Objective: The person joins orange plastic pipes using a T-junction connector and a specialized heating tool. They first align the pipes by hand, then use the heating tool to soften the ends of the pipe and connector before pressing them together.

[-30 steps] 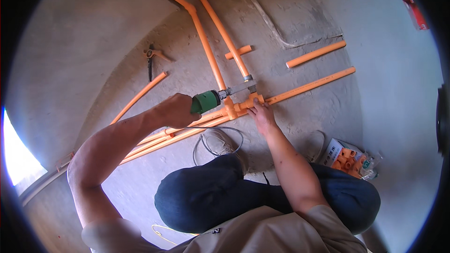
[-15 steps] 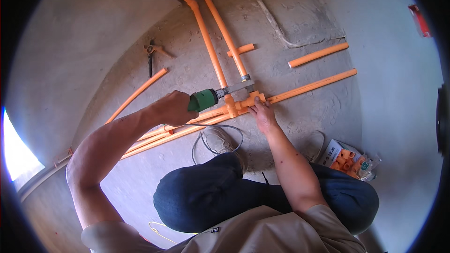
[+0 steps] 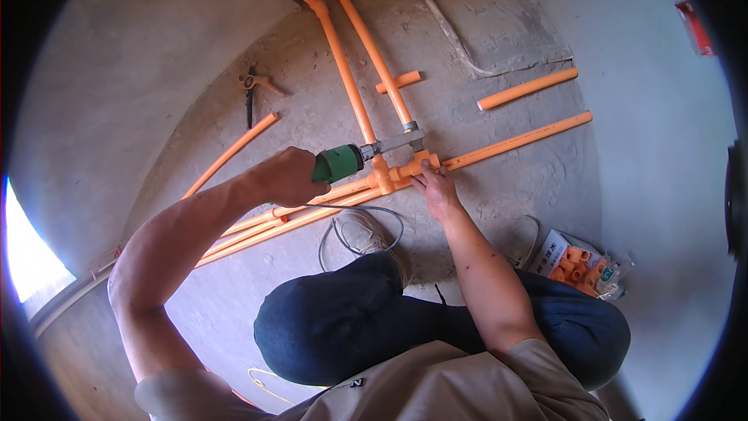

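My left hand (image 3: 287, 176) is wrapped round the green handle of a pipe welding iron (image 3: 338, 164). Its flat metal plate (image 3: 400, 141) reaches right, with a grey heating die (image 3: 409, 128) against the lower end of an upright orange pipe (image 3: 375, 62). On the near side of the plate, an orange tee fitting (image 3: 418, 164) meets the other die. My right hand (image 3: 437, 189) grips this tee from below, thumb on top and fingers underneath. Just left of it, an orange elbow joint (image 3: 382, 175) joins a second pipe (image 3: 347, 70).
Long orange pipes (image 3: 300, 221) run along the floor to the left, and one pipe (image 3: 518, 142) stretches right. Pipe cutters (image 3: 251, 93) lie far left. A grey cord (image 3: 403, 228) loops by my shoe. A box of orange fittings (image 3: 573, 265) stands at the right.
Almost nothing differs. Both hands keep their hold, and the welding iron stays between the pipe end and the tee fitting; the view has shifted very slightly.
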Motion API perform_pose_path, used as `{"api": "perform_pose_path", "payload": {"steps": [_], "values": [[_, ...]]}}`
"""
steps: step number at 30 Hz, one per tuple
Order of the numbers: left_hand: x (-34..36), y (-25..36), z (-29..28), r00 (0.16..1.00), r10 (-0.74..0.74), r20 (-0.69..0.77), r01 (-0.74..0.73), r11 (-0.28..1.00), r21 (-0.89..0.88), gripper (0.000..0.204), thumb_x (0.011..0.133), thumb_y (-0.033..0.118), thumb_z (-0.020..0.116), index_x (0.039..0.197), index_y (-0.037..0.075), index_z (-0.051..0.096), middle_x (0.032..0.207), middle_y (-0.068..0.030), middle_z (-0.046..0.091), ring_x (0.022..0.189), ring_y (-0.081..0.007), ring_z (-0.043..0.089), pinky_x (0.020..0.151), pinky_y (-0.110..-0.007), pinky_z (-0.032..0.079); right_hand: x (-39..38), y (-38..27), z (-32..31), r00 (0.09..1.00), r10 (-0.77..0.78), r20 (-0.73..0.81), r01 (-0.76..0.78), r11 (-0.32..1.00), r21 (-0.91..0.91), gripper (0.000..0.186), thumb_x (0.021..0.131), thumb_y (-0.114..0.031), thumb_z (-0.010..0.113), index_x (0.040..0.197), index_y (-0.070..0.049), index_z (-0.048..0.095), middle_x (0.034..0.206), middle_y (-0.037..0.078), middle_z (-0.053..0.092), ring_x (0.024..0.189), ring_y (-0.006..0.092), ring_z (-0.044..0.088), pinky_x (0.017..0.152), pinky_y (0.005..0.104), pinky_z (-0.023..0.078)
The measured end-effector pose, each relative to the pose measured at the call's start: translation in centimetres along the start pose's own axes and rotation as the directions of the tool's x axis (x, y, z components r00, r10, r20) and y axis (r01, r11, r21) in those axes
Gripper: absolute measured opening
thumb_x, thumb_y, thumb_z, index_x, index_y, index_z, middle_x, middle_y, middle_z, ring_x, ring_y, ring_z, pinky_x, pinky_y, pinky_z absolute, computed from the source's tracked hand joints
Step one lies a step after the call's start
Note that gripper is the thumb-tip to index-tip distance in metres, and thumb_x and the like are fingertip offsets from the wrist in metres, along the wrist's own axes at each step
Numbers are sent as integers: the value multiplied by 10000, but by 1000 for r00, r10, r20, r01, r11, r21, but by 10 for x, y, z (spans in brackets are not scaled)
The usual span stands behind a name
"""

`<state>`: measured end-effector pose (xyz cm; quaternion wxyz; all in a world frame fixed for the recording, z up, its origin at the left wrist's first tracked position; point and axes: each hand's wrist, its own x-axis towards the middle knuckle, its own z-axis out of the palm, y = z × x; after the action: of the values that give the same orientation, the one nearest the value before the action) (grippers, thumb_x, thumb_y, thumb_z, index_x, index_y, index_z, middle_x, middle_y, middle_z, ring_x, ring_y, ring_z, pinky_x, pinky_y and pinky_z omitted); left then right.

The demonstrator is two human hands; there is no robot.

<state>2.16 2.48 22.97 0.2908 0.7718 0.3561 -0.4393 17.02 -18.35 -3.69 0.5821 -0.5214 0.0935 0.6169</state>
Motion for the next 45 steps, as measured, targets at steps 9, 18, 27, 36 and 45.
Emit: {"api": "perform_pose_path", "payload": {"steps": [9, 18, 27, 36, 45], "values": [[-1, 2, 0, 1000, -4, 4, 4, 1000, -11, 386, 893, 310, 675, 965, -69, 667, 867, -241, 689, 833, -334, 697, 795, -430, 523, -6, -16, 4, 994, 84, -74, -95, 984, -152, 313, 981, -331, 652, 1069, -42, 567, 912, 66, 652, 750, 175, 661, 693, 328, 585], [-2, 4, 3, 1000, -16, -14, 16, 1000, -18, 396, 899, 313, 672, 972, -76, 665, 868, -245, 688, 840, -346, 699, 792, -430, 526, -5, -20, 6, 986, 131, -103, -141, 984, -106, 326, 939, -377, 706, 796, -154, 516, 624, -47, 499, 441, 43, 389, 365, 230, 260], [6, -1, -1, 1000, -6, -2, 6, 999, 32, 419, 874, 336, 689, 972, -71, 666, 935, -263, 693, 905, -376, 697, 837, -442, 529, 0, -19, 2, 990, 138, -40, -141, 987, -83, 305, 953, -376, 687, 792, -189, 507, 616, -91, 433, 447, 19, 331, 377, 218, 229], [6, 7, -13, 998, -36, 45, 35, 999, 40, 401, 887, 312, 676, 989, -75, 656, 956, -257, 695, 917, -367, 698, 844, -438, 530, -3, -19, 9, 995, 95, -29, -96, 995, -24, 363, 975, -355, 665, 740, -189, 444, 586, -99, 338, 453, 20, 282, 389, 229, 200], [5, 6, -18, 998, -47, 34, 45, 997, 57, 379, 893, 297, 677, 999, -66, 651, 942, -248, 693, 903, -358, 698, 839, -442, 531, -4, -22, 15, 995, 92, -37, -93, 995, -37, 350, 983, -339, 657, 748, -187, 447, 588, -102, 352, 455, 21, 274, 393, 231, 198]]}}
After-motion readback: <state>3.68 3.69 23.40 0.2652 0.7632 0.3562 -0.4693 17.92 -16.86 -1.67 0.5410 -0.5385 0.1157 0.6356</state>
